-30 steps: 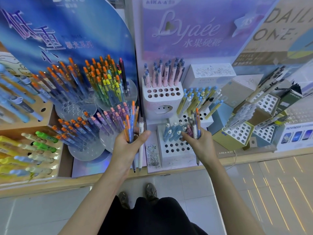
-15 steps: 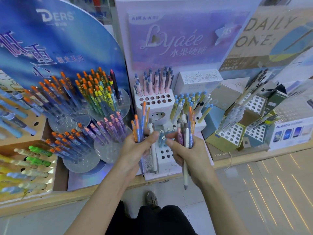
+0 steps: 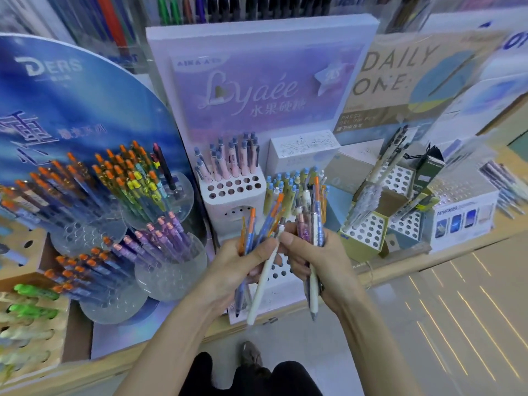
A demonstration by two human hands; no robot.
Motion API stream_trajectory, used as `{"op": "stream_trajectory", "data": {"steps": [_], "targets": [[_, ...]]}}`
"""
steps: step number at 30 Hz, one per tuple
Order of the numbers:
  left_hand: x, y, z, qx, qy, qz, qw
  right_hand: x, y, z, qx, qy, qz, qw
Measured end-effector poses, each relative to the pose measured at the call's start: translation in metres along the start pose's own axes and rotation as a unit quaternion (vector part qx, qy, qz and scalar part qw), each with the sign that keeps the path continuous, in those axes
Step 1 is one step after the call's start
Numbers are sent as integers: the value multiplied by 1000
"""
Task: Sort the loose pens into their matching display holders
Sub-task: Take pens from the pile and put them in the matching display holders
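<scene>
Fingers of the left hand [image 3: 237,270] are clutching orange-capped pens [image 3: 250,232]. At three o'clock, the right hand [image 3: 320,261] is clutching mixed pens [image 3: 313,227].

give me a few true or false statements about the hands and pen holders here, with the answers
1. The left hand grips a bundle of orange-capped blue pens. True.
2. The right hand is empty. False: it grips a mixed bundle of pens.
3. The white box holder with round holes is full. False: pale pink pens fill only its back rows, and the front holes are bare.
4. One dark pen stands in the upper clear round plastic tray beside orange-topped yellow pens. True.
</scene>
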State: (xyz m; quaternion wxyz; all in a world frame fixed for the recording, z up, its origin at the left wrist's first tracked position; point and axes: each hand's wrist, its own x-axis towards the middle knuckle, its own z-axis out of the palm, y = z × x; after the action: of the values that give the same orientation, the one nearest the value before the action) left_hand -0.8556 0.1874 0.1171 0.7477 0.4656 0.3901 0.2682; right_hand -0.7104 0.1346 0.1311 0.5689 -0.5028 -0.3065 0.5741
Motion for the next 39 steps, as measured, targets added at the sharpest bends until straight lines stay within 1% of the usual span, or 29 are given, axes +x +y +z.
{"op": "stream_trajectory", "data": {"steps": [4, 7, 10, 12, 16, 20, 24, 27, 29, 32, 35, 39], "targets": [[11, 7, 12, 38, -22, 15, 999, 1, -10, -13, -14, 31, -20, 999], [22, 10, 22, 83, 19, 47, 995, 1, -15, -20, -7, 57, -48, 997], [28, 16, 28, 91, 50, 80, 991, -1, -20, -30, -40, 122, -86, 988], [33, 19, 29, 68, 47, 102, 991, -1, -25, -40, -51, 186, -109, 975], [43, 29, 36, 49, 1, 112, 993, -1, -38, -64, -44, 304, -165, 937], [61, 39, 52, 42, -34, 108, 993, 0, -53, -88, -78, 368, -198, 905], [79, 43, 76, 38, -27, 113, 993, 3, -75, -116, -113, 414, -211, 878], [94, 40, 92, 32, -20, 120, 992, 12, -92, -144, -155, 416, -225, 867], [106, 37, 102, 26, 1, 121, 992, 24, -100, -164, -165, 412, -237, 865], [118, 34, 120, 14, 59, 124, 990, 48, -109, -190, -195, 384, -248, 868], [127, 29, 139, 26, 117, 126, 985, 70, -115, -209, -252, 327, -246, 877], [137, 21, 155, 47, 197, 103, 974, 94, -114, -234, -254, 294, -233, 891]]}}
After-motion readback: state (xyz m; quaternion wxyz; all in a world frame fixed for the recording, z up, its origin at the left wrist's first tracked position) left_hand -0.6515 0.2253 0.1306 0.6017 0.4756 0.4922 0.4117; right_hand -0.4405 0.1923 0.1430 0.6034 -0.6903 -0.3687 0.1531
